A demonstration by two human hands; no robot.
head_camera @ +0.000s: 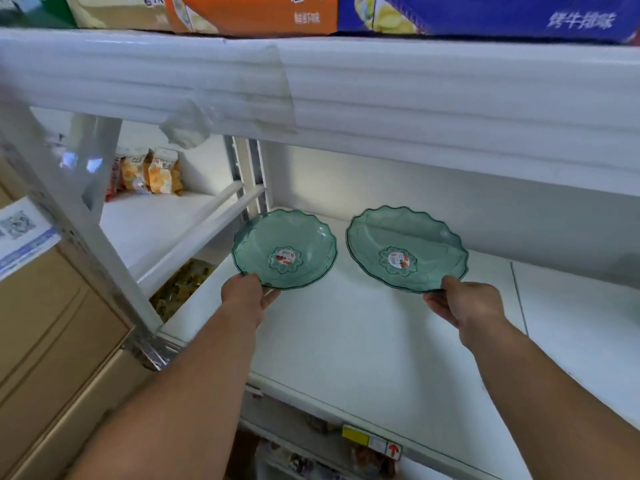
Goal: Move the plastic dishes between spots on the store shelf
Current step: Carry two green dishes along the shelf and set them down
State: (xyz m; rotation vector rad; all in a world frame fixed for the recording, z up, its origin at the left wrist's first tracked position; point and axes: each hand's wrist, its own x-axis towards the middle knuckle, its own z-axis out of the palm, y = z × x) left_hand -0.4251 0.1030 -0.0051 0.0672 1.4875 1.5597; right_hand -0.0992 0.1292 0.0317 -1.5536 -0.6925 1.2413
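Two see-through green plastic dishes with scalloped rims and a round sticker in the middle are over the white shelf board (346,341). My left hand (247,294) grips the near rim of the left dish (285,249). My right hand (464,303) grips the near rim of the right dish (407,249), which tilts up toward me. Both dishes sit side by side, apart from each other, toward the back of the shelf. Whether they rest on the board or are lifted off it is unclear.
The upper shelf's thick white edge (381,98) hangs low over the dishes, with snack boxes on top. Snack bags (152,173) stand on the neighbouring shelf at left behind a white upright (247,174). Cardboard boxes (52,323) are at far left. A price tag (372,441) marks the front edge.
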